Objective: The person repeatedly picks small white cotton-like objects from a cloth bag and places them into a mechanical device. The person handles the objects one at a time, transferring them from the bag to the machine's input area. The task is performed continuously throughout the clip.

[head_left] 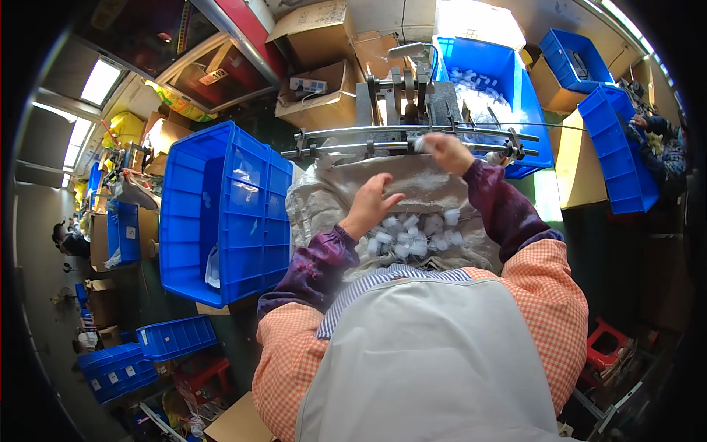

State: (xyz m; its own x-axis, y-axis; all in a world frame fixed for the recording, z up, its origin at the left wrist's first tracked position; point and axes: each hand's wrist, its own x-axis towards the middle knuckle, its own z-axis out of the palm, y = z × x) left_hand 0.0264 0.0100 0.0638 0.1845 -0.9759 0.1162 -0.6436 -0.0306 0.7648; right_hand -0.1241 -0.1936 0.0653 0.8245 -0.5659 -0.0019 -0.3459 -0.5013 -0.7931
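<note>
My right hand [451, 154] is at the metal rail [346, 149] on the front of a bench machine [406, 99]. Its fingers pinch a small whitish plastic piece [422, 144], blurred by motion. Lower and to the left, my left hand [366, 207] hovers over a grey cloth [442, 190], thumb and fingers apart, holding nothing. On the cloth, close to my body, lies a heap of small white plastic pieces [412, 237], just right of my left wrist.
A large blue crate [254, 221] stands at my left. Behind the machine to the right, a blue bin [526, 96] holds many similar white pieces. Cardboard boxes [313, 96] sit at the back. Another blue crate [618, 155] and a person [663, 147] are far right.
</note>
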